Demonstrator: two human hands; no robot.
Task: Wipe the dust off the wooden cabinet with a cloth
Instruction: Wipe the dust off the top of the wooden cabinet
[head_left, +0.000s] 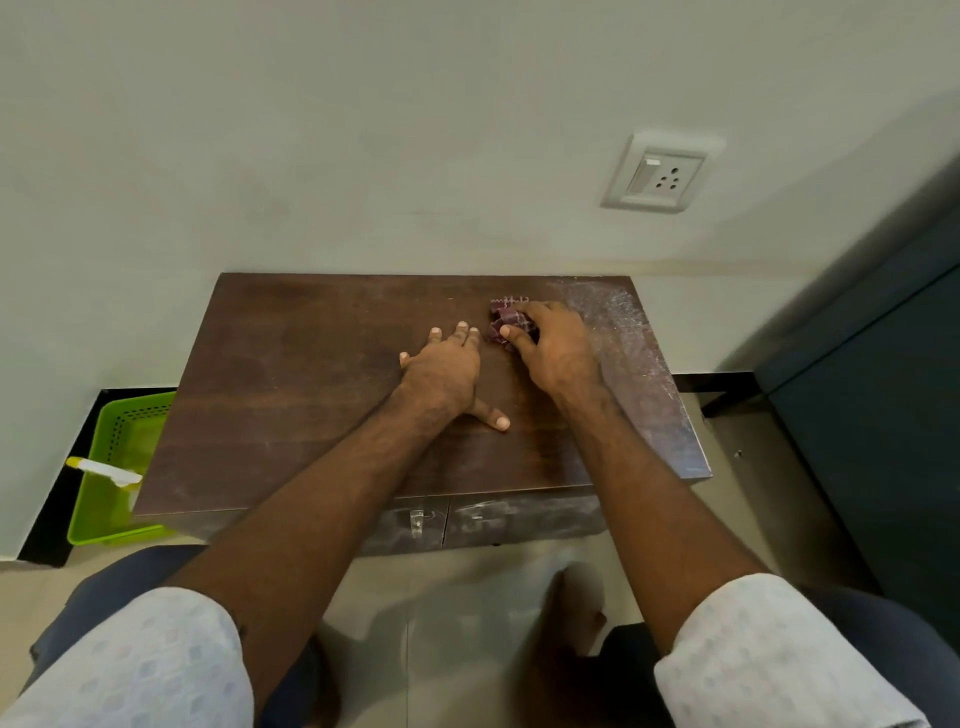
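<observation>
A green basket (104, 512) sits on the floor against the left side of the wooden cabinet (291, 374). On the cabinet's top, near the middle, the left hand (444, 371) lies flat with its fingers spread. Just right of it, the right hand (556, 348) clutches a bunched purple cloth (505, 325), pressed to the top. Pale dust (623, 322) streaks the cabinet's right edge.

- One wooden cabinet (311, 395).
- One purple cloth (506, 325), on the cabinet's top near its far right corner.
- Two hands on the cabinet's top: left hand (447, 374), right hand (558, 353).
- One green basket (140, 410), left of the cabinet.
- One white-and-yellow item (104, 469) across that basket.
- One socket plate (662, 174), on the wall above the cabinet.
</observation>
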